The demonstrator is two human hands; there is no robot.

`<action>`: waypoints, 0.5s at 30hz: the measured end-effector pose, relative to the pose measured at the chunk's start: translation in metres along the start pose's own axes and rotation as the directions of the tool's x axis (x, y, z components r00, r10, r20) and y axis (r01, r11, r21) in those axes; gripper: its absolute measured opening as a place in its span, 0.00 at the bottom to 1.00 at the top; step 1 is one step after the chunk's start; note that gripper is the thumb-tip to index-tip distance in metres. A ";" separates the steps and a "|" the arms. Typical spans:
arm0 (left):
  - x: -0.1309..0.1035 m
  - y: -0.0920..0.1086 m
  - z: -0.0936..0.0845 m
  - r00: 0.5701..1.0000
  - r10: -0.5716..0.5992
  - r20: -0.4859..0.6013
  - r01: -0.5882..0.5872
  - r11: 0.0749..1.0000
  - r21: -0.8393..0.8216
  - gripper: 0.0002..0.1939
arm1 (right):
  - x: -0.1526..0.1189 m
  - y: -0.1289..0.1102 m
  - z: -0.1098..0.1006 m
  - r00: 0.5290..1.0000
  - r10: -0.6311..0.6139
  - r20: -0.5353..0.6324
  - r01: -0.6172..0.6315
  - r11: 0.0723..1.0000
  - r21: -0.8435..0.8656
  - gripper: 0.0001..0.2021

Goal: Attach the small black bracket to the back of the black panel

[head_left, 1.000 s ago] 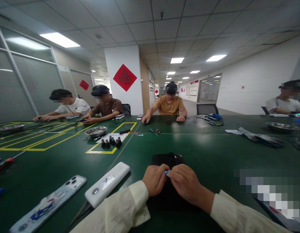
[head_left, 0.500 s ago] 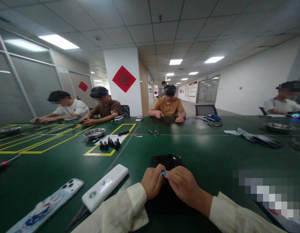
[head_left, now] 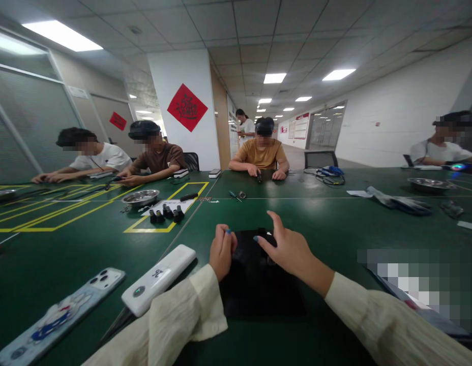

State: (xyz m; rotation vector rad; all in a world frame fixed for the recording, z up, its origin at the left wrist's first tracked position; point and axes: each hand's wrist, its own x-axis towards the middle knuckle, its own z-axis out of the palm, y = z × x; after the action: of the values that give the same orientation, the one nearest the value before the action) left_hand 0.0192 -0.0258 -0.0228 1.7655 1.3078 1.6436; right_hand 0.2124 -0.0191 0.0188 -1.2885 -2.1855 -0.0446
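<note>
A flat black item (head_left: 261, 292), perhaps a pouch, lies on the table before me; its dark surface hides most detail. At its left edge, my left hand (head_left: 221, 254) is closed, the thumb resting against curled fingers. Whatever may be inside that grip is hidden. My right hand (head_left: 291, 250) hovers over the item's right side, open, with thumb and index finger spread apart and nothing seen between them. A white power bank (head_left: 159, 279) with a cable lies left of my left sleeve, and beyond it a phone in a cartoon case (head_left: 62, 315).
Several black cylindrical parts (head_left: 167, 214) stand on paper near a metal bowl (head_left: 140, 198). A screwdriver (head_left: 234, 195) lies farther ahead. Gloves (head_left: 398, 202) and another bowl (head_left: 430, 185) are at right. Co-workers sit around the green table (head_left: 320, 218).
My hands, together over the black item before, have parted. The left stays closed and moved left; the right has opened and its fingers spread. The camera view has tilted down slightly.
</note>
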 end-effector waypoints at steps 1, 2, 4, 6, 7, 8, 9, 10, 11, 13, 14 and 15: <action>0.005 -0.003 -0.002 0.998 -0.020 -0.056 0.017 0.999 -0.039 0.10 | 0.003 0.001 0.001 0.996 0.055 0.077 -0.057 0.998 0.023 0.34; 0.009 -0.005 -0.004 0.995 -0.035 -0.094 0.030 0.998 -0.054 0.10 | 0.005 0.001 0.002 0.986 0.088 0.141 -0.097 0.993 0.062 0.34; 0.017 -0.011 -0.009 0.989 -0.065 -0.132 0.056 0.996 -0.068 0.09 | 0.009 0.003 0.003 0.966 0.105 0.238 -0.149 0.973 0.175 0.31; 0.023 -0.015 -0.012 0.975 -0.139 -0.173 0.119 0.986 -0.118 0.09 | 0.012 0.004 0.001 0.939 0.110 0.327 -0.211 0.933 0.292 0.28; 0.024 -0.017 -0.013 0.966 -0.176 -0.189 0.149 0.978 -0.145 0.10 | 0.013 0.005 -0.001 0.921 0.106 0.374 -0.238 0.914 0.327 0.26; 0.025 -0.019 -0.014 0.958 -0.205 -0.199 0.173 0.971 -0.167 0.10 | 0.015 0.005 -0.004 0.904 0.097 0.416 -0.255 0.904 0.343 0.25; 0.026 -0.020 -0.014 0.954 -0.222 -0.202 0.186 0.965 -0.182 0.10 | 0.015 0.005 -0.006 0.889 0.093 0.447 -0.263 0.905 0.335 0.25; 0.026 -0.021 -0.015 0.953 -0.228 -0.202 0.190 0.963 -0.191 0.10 | 0.016 0.005 -0.008 0.879 0.095 0.467 -0.263 0.914 0.310 0.27; 0.027 -0.021 -0.015 0.954 -0.225 -0.199 0.187 0.963 -0.194 0.10 | 0.017 0.005 -0.010 0.875 0.101 0.473 -0.255 0.927 0.274 0.29; 0.027 -0.023 -0.016 0.954 -0.223 -0.198 0.182 0.961 -0.207 0.09 | 0.017 0.005 -0.011 0.881 0.115 0.459 -0.240 0.945 0.224 0.32; 0.028 -0.023 -0.016 0.953 -0.230 -0.197 0.185 0.957 -0.223 0.09 | 0.017 0.004 -0.011 0.882 0.118 0.456 -0.247 0.941 0.234 0.31; 0.028 -0.023 -0.017 0.951 -0.242 -0.191 0.192 0.950 -0.246 0.10 | 0.018 0.004 -0.010 0.877 0.117 0.466 -0.265 0.927 0.267 0.29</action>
State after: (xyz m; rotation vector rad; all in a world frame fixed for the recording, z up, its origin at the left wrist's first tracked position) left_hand -0.0083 0.0035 -0.0219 1.2889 1.2979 1.8149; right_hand 0.2143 -0.0062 0.0348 -1.4150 -2.2825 0.7302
